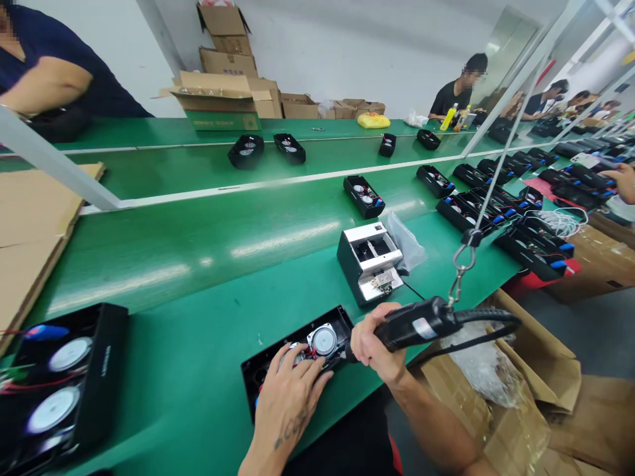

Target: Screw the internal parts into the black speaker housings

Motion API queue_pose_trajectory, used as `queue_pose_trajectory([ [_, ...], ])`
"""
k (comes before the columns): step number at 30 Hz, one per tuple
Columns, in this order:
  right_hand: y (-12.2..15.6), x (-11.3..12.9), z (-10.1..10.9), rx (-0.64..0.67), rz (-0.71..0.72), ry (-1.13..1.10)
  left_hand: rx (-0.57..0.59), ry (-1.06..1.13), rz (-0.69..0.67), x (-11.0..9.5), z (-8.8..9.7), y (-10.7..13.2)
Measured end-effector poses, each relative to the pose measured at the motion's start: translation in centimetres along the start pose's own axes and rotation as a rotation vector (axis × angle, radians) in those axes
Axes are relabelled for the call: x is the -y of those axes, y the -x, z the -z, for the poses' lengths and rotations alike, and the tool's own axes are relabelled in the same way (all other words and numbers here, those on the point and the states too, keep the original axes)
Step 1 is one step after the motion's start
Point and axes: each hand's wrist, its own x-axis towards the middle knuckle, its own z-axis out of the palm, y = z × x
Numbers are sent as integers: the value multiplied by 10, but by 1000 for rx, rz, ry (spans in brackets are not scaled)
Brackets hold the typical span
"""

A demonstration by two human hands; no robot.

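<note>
Electric screwdriver [411,325] sits clamped in our right hand [376,344], nose at black speaker housing [254,383], just in front of white bench unit [370,261]. We brace housing with left hand [285,403], fingers spread open, beside speaker driver [324,340].

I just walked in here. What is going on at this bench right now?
A person's left hand rests on the wiring inside an open black speaker case, next to a round speaker driver, on a green conveyor belt. Their right hand grips a black electric screwdriver, which hangs from a metal hook, with its tip at the case. More open black cases lie along the belt, and a co-worker is farther down.
</note>
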Motion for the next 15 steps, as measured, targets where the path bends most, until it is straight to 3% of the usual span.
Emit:
queue_pose_trajectory([
  [5, -7, 29, -6, -45, 14, -79, -139, 85, -14, -2, 5, 1],
  [10, 5, 44, -14, -70, -40, -189, -144, 288, -101, -14, 15, -8],
  [15, 20, 40, -10, -81, -98, -218, -101, 446, -133, -30, 20, -9],
])
